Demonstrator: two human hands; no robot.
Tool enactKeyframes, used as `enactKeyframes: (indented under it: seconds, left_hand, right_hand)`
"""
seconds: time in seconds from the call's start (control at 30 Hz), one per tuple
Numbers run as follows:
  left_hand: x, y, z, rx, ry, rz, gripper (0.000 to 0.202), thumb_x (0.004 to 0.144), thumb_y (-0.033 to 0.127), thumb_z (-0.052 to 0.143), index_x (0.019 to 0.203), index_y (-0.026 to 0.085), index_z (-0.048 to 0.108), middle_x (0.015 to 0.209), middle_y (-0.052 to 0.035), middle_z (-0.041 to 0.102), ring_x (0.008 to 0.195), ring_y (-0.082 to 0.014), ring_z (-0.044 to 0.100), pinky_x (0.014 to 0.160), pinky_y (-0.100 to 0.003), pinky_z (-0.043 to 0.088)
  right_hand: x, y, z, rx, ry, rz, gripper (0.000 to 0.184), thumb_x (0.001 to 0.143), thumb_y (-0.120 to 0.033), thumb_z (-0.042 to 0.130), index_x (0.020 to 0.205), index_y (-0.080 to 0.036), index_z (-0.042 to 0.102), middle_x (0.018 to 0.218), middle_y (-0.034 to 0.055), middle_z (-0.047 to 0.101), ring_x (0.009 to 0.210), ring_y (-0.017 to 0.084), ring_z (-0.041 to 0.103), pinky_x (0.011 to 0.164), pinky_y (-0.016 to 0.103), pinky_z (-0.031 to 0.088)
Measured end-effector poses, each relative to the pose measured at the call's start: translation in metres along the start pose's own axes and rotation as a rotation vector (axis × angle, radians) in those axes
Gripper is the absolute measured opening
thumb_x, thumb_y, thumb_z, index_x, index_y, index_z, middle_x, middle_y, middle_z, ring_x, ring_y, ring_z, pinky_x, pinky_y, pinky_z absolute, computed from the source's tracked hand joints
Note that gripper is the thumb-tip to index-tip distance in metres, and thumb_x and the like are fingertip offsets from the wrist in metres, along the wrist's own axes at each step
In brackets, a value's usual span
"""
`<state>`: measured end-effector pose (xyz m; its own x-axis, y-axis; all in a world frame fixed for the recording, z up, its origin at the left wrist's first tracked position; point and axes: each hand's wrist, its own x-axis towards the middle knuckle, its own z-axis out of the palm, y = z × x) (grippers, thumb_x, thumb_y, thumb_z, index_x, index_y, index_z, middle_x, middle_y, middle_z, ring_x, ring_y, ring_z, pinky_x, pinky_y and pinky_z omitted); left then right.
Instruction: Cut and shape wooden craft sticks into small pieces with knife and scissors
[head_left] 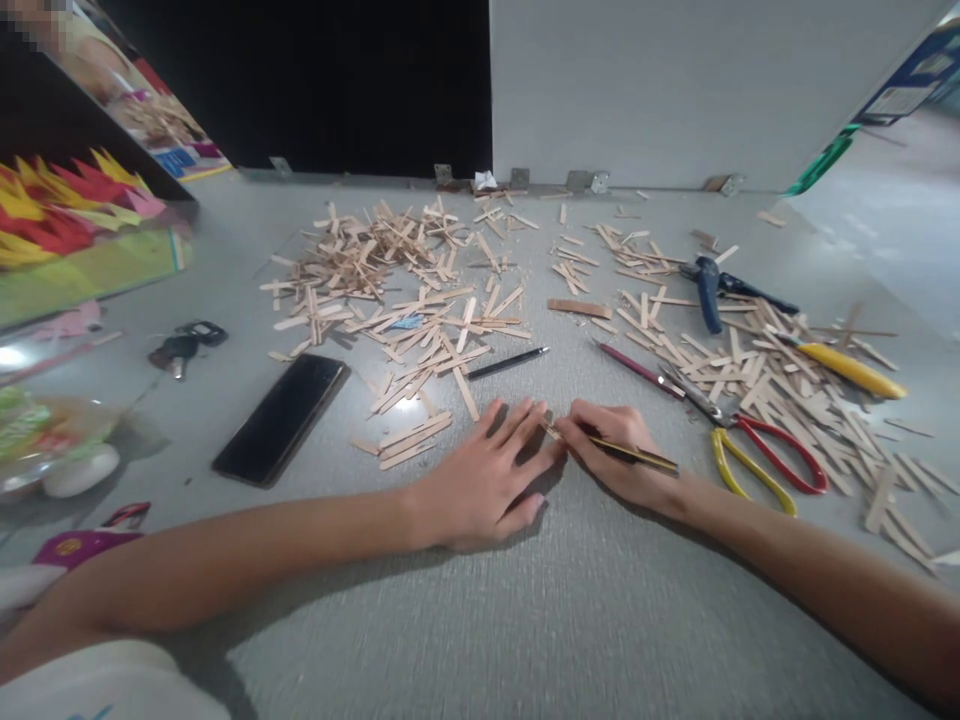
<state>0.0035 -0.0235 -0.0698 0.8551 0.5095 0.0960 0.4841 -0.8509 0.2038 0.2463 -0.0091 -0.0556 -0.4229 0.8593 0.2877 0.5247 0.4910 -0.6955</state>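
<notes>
My right hand point(611, 450) is closed around a pencil point(634, 455) with dark and yellow stripes, its point down by the thumb. Flat on the table lies my left hand point(487, 470), fingers stretched out toward the right hand. A small bit of wooden stick point(551, 430) shows between the fingertips of both hands, mostly hidden. Beyond the left hand lie a black pen point(508, 363) and several cut craft sticks point(412, 440). A dark red pen-like tool point(637, 368) is just past the right hand.
Wooden sticks point(375, 250) are heaped at the back. On the right lie red-and-yellow-handled pliers point(784, 455), a blue-handled tool point(709, 295) and a yellow-handled cutter point(851, 370). A phone point(281, 420) and keys point(180, 350) rest left. An upright black-and-white panel point(675, 90) borders the back.
</notes>
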Motion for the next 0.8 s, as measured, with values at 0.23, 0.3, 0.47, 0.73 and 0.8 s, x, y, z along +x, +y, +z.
enactKeyframes:
  seconds: [0.23,0.3,0.47,0.73,0.8]
  left_hand:
    - [0.005,0.002,-0.005,-0.024,-0.034,0.023,0.061,0.11,0.038,0.054,0.168,0.02,0.043,0.18,-0.0247,0.033,0.167,-0.0468,0.03,0.132,-0.068,0.031]
    - [0.006,0.003,-0.005,-0.034,-0.037,0.024,0.064,0.108,0.039,0.057,0.168,0.021,0.043,0.181,-0.0249,0.03,0.167,-0.0487,0.03,0.132,-0.069,0.029]
    - [0.009,0.004,-0.003,-0.035,-0.041,0.011,0.069,0.106,0.038,0.059,0.17,0.02,0.04,0.182,-0.0246,0.026,0.167,-0.049,0.029,0.132,-0.07,0.027]
    - [0.015,0.006,-0.007,0.012,-0.09,-0.005,0.066,0.105,0.04,0.059,0.164,0.016,0.044,0.175,-0.0306,0.038,0.164,-0.0528,0.035,0.129,-0.072,0.031]
    - [0.016,0.007,-0.009,0.029,-0.097,-0.009,0.064,0.105,0.041,0.058,0.162,0.014,0.046,0.172,-0.0325,0.042,0.163,-0.0537,0.036,0.128,-0.071,0.033]
  right_hand:
    - [0.004,0.002,0.001,0.057,-0.048,-0.003,0.053,0.118,-0.053,0.037,0.071,-0.026,0.038,0.059,-0.0059,0.045,0.05,0.011,0.041,0.051,0.027,0.033]
    - [0.004,0.003,0.001,0.047,-0.046,-0.018,0.052,0.118,-0.05,0.036,0.072,-0.027,0.038,0.059,-0.0055,0.046,0.049,0.011,0.042,0.051,0.027,0.034]
    - [0.0,0.003,0.0,0.013,-0.07,-0.072,0.047,0.118,-0.043,0.039,0.073,-0.027,0.039,0.059,-0.0054,0.048,0.049,0.012,0.043,0.051,0.028,0.034]
    - [-0.002,0.003,-0.001,0.023,-0.077,-0.057,0.046,0.117,-0.04,0.041,0.073,-0.026,0.04,0.06,-0.005,0.051,0.049,0.011,0.046,0.051,0.027,0.035]
    - [-0.003,0.002,-0.001,0.021,-0.07,-0.053,0.045,0.117,-0.038,0.041,0.073,-0.026,0.041,0.06,-0.0054,0.05,0.049,0.011,0.045,0.051,0.027,0.034]
